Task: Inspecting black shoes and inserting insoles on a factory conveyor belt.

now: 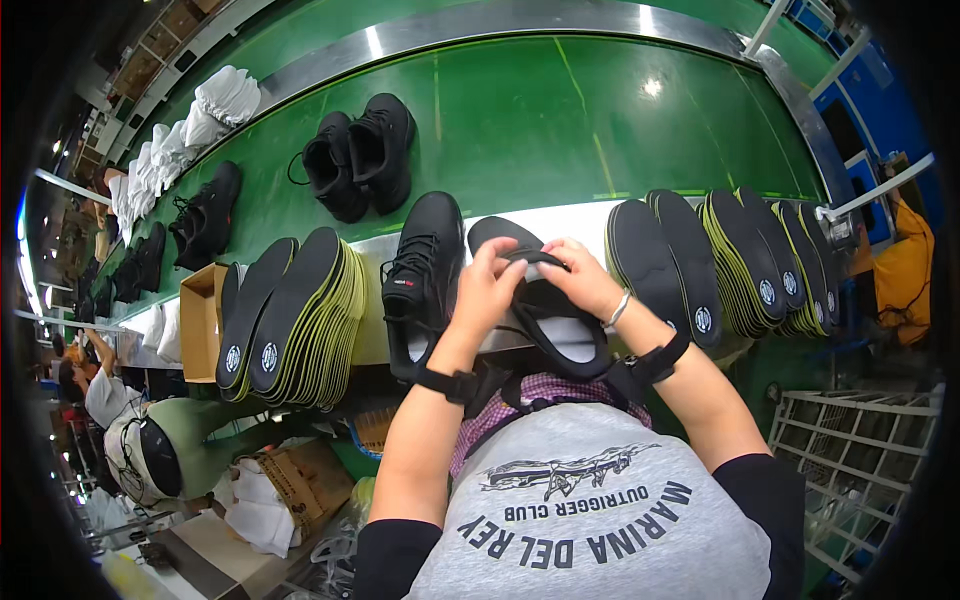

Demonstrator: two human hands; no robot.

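Observation:
Both my hands hold a black shoe [545, 315] in front of my chest, opening toward me. My left hand [487, 287] grips its left rim and my right hand [582, 279] grips the right rim; together they press a black insole [502, 233] into the opening. Its toe end sticks up above my fingers. A second black lace-up shoe [425, 275] lies just left of my left hand, on the edge of the green conveyor belt [520, 120].
Stacks of black insoles with yellow-green edges stand at the left [295, 320] and right [740, 260]. A pair of black shoes [360, 155] and more shoes [205, 215] ride the belt. A cardboard box [200, 320] sits at the left. Another person [905, 270] works at the right.

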